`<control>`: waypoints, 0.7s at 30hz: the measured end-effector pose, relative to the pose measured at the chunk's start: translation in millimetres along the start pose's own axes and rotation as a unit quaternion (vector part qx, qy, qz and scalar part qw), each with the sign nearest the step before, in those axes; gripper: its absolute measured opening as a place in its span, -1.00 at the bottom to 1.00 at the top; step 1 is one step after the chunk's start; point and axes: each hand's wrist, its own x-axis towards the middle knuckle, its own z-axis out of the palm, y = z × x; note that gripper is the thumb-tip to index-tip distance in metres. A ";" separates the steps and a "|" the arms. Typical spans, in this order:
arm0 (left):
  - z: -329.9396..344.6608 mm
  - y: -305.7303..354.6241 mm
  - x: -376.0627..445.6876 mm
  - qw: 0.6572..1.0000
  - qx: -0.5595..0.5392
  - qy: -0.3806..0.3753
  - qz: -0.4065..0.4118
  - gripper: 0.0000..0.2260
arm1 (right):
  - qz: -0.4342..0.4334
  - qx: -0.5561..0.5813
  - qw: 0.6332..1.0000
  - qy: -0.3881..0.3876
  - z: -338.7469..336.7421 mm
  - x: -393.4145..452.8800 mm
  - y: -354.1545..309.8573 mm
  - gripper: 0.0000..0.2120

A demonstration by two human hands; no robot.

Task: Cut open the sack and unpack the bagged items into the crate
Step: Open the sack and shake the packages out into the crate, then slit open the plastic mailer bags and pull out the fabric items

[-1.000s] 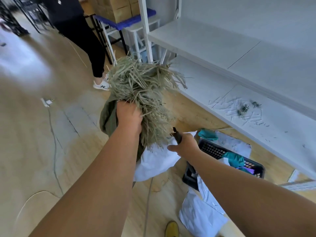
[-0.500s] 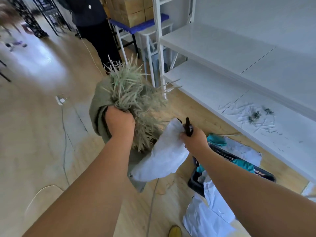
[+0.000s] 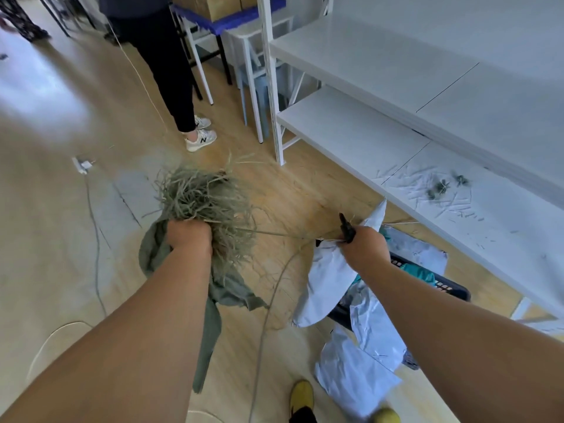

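**Soft, stringy garment out of its bag, crate waiting below**

Head view: the left hand (image 3: 189, 236) is closed around a green garment (image 3: 213, 288) tufted with straw-like strands (image 3: 204, 196), held up over the floor. The cloth hangs limp below the fist, so it looks light and floppy; the strands look loose and likely to snag or shed, and one thin strand stretches across towards the other hand. A grip on the bunched cloth seems safer than one on the fringe.

The right hand (image 3: 363, 247) is closed on a small black cutter (image 3: 346, 228) and also pinches the mouth of a white plastic bag (image 3: 326, 279), which sags empty and looks slippery and thin.

The dark crate (image 3: 451, 290) sits on the floor under the right forearm, beside the white shelf (image 3: 351, 132), with more white bags (image 3: 357, 374) and a teal item (image 3: 422, 274) in and around it.
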 end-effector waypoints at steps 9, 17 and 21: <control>-0.1 2.2 9.2 0.937 -0.237 -0.117 -0.229 -0.49 | -0.058 0.052 0.997 -0.030 7.6 -8.1 -20.1 -0.79; 26.7 -42.0 -37.8 0.910 0.200 -0.336 0.139 -0.42 | -0.218 -0.013 0.976 -0.014 13.6 -23.3 -49.8 -0.82; 34.6 -59.5 -53.4 0.824 0.326 -0.430 0.175 -0.71 | -0.229 -0.015 0.973 -0.017 14.8 -24.3 -47.2 -0.79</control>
